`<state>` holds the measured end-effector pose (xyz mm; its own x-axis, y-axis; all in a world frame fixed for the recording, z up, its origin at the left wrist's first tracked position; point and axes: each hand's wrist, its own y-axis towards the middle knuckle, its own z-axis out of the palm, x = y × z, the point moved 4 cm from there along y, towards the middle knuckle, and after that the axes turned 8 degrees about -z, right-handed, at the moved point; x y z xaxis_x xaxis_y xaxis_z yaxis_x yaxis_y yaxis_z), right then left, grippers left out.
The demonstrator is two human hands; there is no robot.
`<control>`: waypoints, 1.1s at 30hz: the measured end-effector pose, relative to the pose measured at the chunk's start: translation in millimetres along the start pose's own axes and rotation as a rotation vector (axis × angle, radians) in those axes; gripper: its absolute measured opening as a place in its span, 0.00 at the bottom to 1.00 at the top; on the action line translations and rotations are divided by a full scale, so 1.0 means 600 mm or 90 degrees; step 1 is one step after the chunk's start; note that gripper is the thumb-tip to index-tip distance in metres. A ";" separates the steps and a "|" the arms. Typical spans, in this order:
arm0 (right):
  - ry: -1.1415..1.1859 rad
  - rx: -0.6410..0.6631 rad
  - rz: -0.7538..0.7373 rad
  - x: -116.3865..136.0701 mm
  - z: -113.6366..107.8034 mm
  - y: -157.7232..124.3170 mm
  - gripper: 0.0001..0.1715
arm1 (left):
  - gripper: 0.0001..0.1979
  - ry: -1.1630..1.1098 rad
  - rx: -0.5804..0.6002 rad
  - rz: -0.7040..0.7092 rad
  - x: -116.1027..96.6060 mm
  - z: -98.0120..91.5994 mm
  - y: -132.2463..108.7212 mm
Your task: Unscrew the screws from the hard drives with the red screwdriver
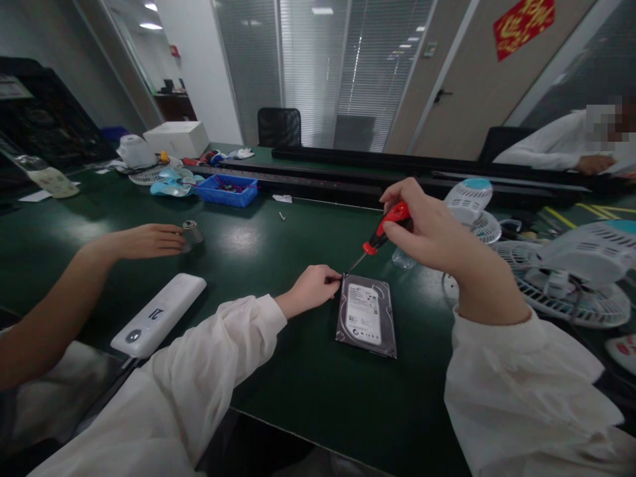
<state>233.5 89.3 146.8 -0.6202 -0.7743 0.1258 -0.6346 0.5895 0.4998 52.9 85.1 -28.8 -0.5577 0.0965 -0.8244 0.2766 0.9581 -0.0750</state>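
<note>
Lying flat on the green table (278, 391), label up, the hard drive (366, 316) runs its long axis away from you, tilted slightly left at the far end. Your left hand (311, 289) pinches its far-left corner. Your right hand (427, 228) grips the red screwdriver (378, 237), which slants down-left, tip at that same corner. Another person's hand (149, 240) touches a small metal cylinder (192, 232) further left, near a white remote-like device (159, 314)

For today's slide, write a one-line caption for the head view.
Right hand sets a red screwdriver at the corner of a hard drive on the green table; left hand steadies that corner.
</note>
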 end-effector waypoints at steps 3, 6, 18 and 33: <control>-0.073 0.000 0.048 -0.004 0.000 0.001 0.21 | 0.13 0.001 0.000 0.003 0.002 0.001 0.001; -0.123 0.018 0.076 -0.007 0.000 0.001 0.24 | 0.13 0.002 0.001 0.006 0.005 0.001 0.002; -0.156 0.024 0.076 0.002 -0.005 -0.003 0.26 | 0.14 0.011 -0.002 -0.007 -0.001 -0.001 0.000; -0.178 0.025 0.076 0.019 -0.008 -0.004 0.27 | 0.13 0.007 -0.009 -0.015 -0.006 -0.003 -0.002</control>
<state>230.0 78.0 151.2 -0.7910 -0.6087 -0.0616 -0.5632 0.6852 0.4618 53.4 83.8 -24.7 -0.5730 0.0766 -0.8159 0.2524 0.9637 -0.0868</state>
